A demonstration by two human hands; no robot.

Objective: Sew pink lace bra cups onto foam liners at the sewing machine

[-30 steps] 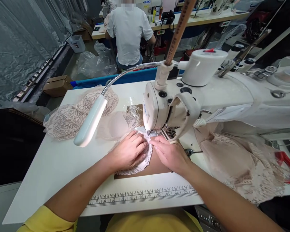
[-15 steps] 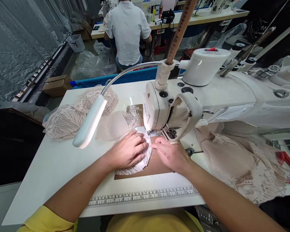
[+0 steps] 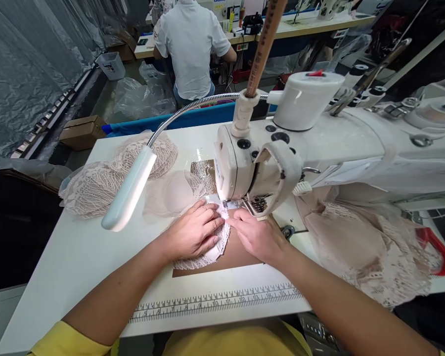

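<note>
A white, lace-covered fabric cup [image 3: 221, 242] lies under the needle area of a white sewing machine [image 3: 226, 163], on a brown plate [image 3: 241, 252]. My left hand [image 3: 195, 230] rests flat on the cup, fingers stretched and slightly apart, covering much of it. At the cup's right edge, my right hand [image 3: 255, 235] has its fingers curled in, with the index finger and thumb on the lace border. The presser foot and needle are largely hidden by the machine head.
Beige lace cups [image 3: 96, 188] and a sheer cup piece [image 3: 176, 193] lie left on the white table [image 3: 77, 267]. A lamp [image 3: 129, 190] hangs above them. Right are more lace pieces [image 3: 356, 247] and a red-handled tool [image 3: 439, 252]. A person [image 3: 191, 49] sits beyond.
The whole view has shifted slightly, so most things appear a little further left. Both hands keep nearly the same place on the cup, with the right index finger still at its edge.
</note>
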